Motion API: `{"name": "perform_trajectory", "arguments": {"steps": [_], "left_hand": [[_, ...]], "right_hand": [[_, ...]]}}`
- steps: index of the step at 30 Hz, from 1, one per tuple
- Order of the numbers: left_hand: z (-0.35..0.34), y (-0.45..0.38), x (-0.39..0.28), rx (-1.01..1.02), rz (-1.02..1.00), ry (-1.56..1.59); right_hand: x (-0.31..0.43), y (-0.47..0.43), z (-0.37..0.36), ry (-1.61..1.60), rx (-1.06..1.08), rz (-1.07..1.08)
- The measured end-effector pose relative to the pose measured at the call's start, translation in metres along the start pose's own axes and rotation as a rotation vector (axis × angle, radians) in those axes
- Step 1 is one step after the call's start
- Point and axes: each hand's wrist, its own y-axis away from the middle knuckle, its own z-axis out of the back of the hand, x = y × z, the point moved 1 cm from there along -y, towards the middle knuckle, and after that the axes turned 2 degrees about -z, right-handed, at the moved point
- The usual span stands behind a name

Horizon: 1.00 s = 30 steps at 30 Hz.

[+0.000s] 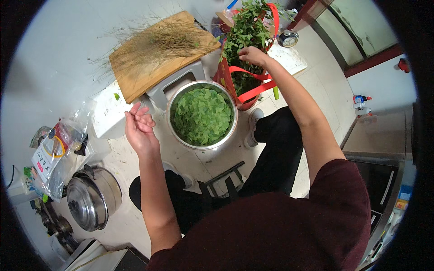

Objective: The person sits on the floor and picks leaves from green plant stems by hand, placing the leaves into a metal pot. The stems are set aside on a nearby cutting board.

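My left hand (140,127) is raised, palm up, to the left of a round metal pot (172,133). Its fingers are loosely curled and nothing shows in them. Plucked green leaves (202,117) fill much of the pot, which stands on the floor before me. My right hand (252,56) reaches over a red bag (224,76) with red straps, its fingers bent against the leafy green stems (245,30) that rise out of it. Whether those fingers pinch a stem is hidden. Thin bare stems (166,42) lie heaped on a wooden board (135,81) behind the pot.
The board rests over a light plastic stool (161,96). A lidded steel pot (93,200) and clear plastic packaging (66,145) are at the left. An alarm clock (289,38) stands right of the bag on a white surface (288,61). My shoes (253,128) flank the leaf pot.
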Motion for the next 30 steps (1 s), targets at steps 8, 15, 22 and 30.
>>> {"name": "perform_trajectory", "arguments": {"steps": [8,15,22,30], "left_hand": [[0.0,0.0,0.0,-0.008,0.013,-0.008],[-0.006,0.003,0.0,0.005,0.026,0.011],[-0.004,0.003,0.004,0.014,0.039,0.012],[-0.01,0.005,0.005,0.03,0.085,-0.072]], "right_hand": [[-0.006,-0.015,-0.014,0.073,-0.217,-0.128],[0.025,0.022,0.035,-0.008,-0.49,0.086],[0.084,0.062,0.107,0.121,-0.606,0.242],[0.17,0.144,0.148,-0.262,-0.756,0.651]]}}
